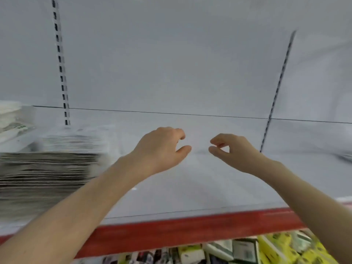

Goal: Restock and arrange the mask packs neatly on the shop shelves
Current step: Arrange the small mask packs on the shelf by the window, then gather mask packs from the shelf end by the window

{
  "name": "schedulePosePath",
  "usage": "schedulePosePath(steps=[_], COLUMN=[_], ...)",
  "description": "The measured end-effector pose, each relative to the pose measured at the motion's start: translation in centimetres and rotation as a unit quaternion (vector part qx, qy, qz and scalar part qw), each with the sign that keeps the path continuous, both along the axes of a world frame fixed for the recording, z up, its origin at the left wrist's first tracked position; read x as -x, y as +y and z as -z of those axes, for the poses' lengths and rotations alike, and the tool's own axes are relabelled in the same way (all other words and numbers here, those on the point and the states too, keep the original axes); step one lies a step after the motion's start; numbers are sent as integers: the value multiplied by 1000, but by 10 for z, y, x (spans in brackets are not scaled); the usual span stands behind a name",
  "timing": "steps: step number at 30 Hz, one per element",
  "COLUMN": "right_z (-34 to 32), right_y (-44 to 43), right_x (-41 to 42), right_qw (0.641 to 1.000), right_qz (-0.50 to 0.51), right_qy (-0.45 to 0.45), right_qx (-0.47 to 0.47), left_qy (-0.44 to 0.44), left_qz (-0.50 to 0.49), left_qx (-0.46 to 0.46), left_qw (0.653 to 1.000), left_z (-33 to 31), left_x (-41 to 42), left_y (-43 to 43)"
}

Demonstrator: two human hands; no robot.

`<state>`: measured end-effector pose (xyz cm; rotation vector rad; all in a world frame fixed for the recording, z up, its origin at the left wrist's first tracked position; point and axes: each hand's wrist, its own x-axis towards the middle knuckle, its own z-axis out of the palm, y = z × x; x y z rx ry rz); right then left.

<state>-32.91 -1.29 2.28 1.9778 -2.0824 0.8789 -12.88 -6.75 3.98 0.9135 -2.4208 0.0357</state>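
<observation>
Left hand (pixel 162 147), right hand (pixel 234 151) extended forward, near each other, fingers loosely curled, holding nothing.

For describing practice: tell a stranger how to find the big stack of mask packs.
Start at the white shelf with the red front edge. Follow it left to the stack of mask packs nearest the front. It is the thickest, greyest pile; the piles behind it are whiter.
</observation>
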Motion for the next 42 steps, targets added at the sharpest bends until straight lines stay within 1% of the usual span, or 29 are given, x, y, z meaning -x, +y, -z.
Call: schedulePosePath(steps=[5, 7, 11, 14, 17, 21, 25, 30, 35, 37, 42], right_z=[9, 10, 17, 18, 23, 40, 43, 24, 9, 8, 3], right_y=[112, 167, 261, 310, 340, 355, 349, 330, 320, 320, 319], right_x=[104, 149, 226, 270, 310, 363, 415, 477, 540, 562, 613], right_qw=[995, 988, 968, 952, 938, 929, 932, 938, 942, 943, 948], right_qz=[99, 152, 249, 301, 342, 365, 358, 345, 335, 330, 301], right_qy=[15, 19, -5, -20, -21, -37, -29, -13, 2, -1, -3], right_qx=[-13, -14, -31, -48, -54, -47, -48, -30, -10, -27, -107], left_qy=[-16, -30, -40, -64, -73, -108, -118, -109, -123, -143, -178], left_qz=[99, 142, 220, 261, 281, 294, 288, 276, 267, 267, 272], left_qx=[-2, 0, -5, -4, -2, 19, 38, 67, 84, 90, 116], left_qw=[995, 989, 975, 963, 957, 950, 950, 953, 952, 949, 939], left_z=[15, 20, 26, 24, 18, 15, 7, -8, -13, -9, 8], left_x=[112, 162, 249, 306, 357, 414, 470, 544, 610, 632, 675], left_y=[65, 97, 158, 190, 210, 221, 215, 202, 190, 188, 185])
